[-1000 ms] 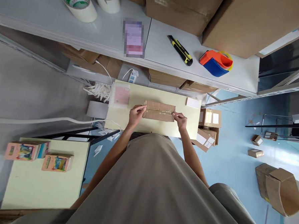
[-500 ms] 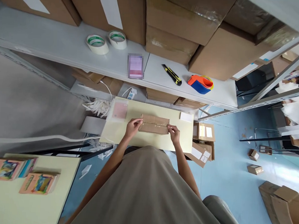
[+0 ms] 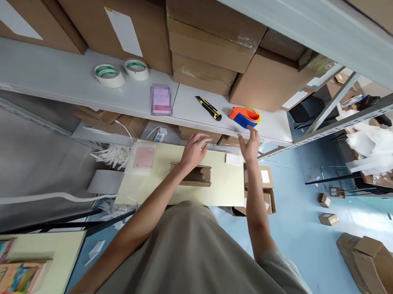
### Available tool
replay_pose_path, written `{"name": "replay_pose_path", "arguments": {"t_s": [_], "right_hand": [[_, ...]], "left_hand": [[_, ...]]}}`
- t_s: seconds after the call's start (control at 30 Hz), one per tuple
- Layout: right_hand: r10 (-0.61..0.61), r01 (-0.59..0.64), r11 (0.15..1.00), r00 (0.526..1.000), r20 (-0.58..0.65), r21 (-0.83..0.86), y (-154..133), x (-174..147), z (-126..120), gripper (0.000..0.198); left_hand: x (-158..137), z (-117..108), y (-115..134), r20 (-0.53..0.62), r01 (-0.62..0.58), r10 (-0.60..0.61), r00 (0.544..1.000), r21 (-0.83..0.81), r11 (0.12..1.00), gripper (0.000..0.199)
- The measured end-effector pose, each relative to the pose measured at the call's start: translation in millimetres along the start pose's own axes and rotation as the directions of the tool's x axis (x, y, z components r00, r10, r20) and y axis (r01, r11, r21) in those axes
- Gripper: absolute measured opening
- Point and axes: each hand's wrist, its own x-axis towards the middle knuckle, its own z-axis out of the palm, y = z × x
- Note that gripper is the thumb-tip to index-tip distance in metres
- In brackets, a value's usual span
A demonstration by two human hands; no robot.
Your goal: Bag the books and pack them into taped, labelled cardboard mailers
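Observation:
A small cardboard box point(image 3: 198, 182) lies on the pale yellow table point(image 3: 165, 156) in front of me, its top open and a dark hollow showing. My left hand point(image 3: 195, 152) hovers above the box, fingers apart and holding nothing; its forearm covers part of the box. Farther right, my right hand point(image 3: 250, 145) is raised with thumb and fingers spread, close to the orange and blue tape dispenser point(image 3: 244, 117) on the shelf. Whether its fingertips touch the dispenser I cannot tell. A yellow and black utility knife point(image 3: 209, 108) rests left of the dispenser.
On the grey shelf point(image 3: 146, 98) are two tape rolls point(image 3: 108, 76) and large cartons point(image 3: 203, 73). A white card point(image 3: 234, 159) and a pink sheet point(image 3: 144, 156) lie on the table. Cartons point(image 3: 268, 186) stand at its right, books point(image 3: 18, 278) lower left.
Both hands have left the box and moved up toward the shelf, the right one reaching the dispenser. The box, taped side up before, now shows an open hollow. The view has shifted.

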Motion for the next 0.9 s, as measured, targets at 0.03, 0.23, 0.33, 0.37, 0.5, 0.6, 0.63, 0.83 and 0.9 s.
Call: {"name": "replay_pose_path", "arguments": {"t_s": [0.03,0.23,0.33,0.37,0.5,0.6,0.63,0.83,0.9], "right_hand": [[-0.013,0.015,0.997,1.000,0.018,-0.071,3,27,-8,0.061],[0.129,-0.014,0.939,0.940,0.315,-0.343,8,126,1,0.063],[0.157,-0.071,0.953,0.948,0.278,-0.295,12,134,12,0.055],[0.153,-0.094,0.965,0.960,0.236,-0.244,12,129,14,0.053],[0.147,-0.155,0.984,0.984,0.101,0.085,-6,62,12,0.067],[0.179,-0.257,0.854,0.962,0.208,0.453,-46,-19,12,0.072],[0.158,-0.303,0.769,0.943,0.292,0.563,-62,-45,14,0.071],[0.159,-0.543,0.476,0.827,0.540,0.692,-142,-130,35,0.069],[0.149,-0.559,0.466,0.813,0.562,0.685,-155,-134,40,0.069]], "left_hand": [[18,5,11,-0.006,-0.035,0.035,0.999,-0.021,0.999,0.026],[62,26,61,-0.029,-0.115,0.113,0.993,-0.110,0.987,0.027],[50,26,66,-0.008,-0.089,0.089,0.996,-0.172,0.981,0.025],[42,24,65,0.001,-0.066,0.067,0.998,-0.194,0.979,0.024],[-3,6,55,0.026,0.103,-0.100,0.995,-0.312,0.944,0.021],[-42,-10,49,0.046,0.238,-0.240,0.970,-0.409,0.881,0.023],[-55,-15,48,0.054,0.276,-0.281,0.958,-0.426,0.862,0.024],[-106,-43,42,0.059,0.412,-0.426,0.903,-0.407,0.815,0.029],[-115,-53,39,0.045,0.416,-0.435,0.899,-0.396,0.819,0.025]]}}
